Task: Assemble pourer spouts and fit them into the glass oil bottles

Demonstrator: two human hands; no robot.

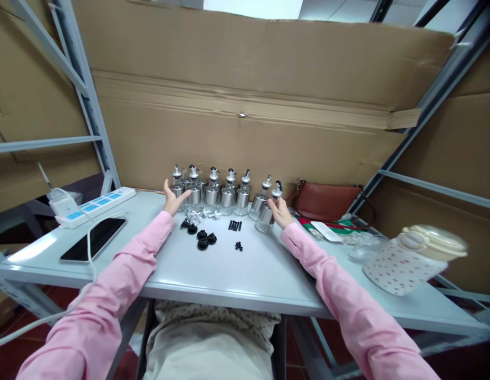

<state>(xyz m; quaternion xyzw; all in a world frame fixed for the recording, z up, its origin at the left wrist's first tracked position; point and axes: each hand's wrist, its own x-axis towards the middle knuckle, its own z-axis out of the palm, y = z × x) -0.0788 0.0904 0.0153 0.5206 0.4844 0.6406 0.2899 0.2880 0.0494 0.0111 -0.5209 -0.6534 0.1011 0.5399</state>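
Oil dispenser bottles with metal-wrapped bodies and pourer tops stand in a row at the back of the table. My left hand (174,200) is open, thumb and fingers spread, beside the leftmost oil bottle (177,182); whether it touches the glass I cannot tell. At the row's right end my right hand (283,214) grips an oil bottle (264,216) from its right side. Another oil bottle (259,200) stands just left of that one. In front of the row lie clear-and-white pourer parts (201,215), round black caps (202,239), thin black pieces (235,226) and tiny black bits (239,246).
On the left are a power strip (96,206), a phone (95,240) and a white cable (90,248). A brown bag (327,201), a white flat device (326,232) and a dotted jug (406,261) occupy the right. Cardboard (252,142) walls the back.
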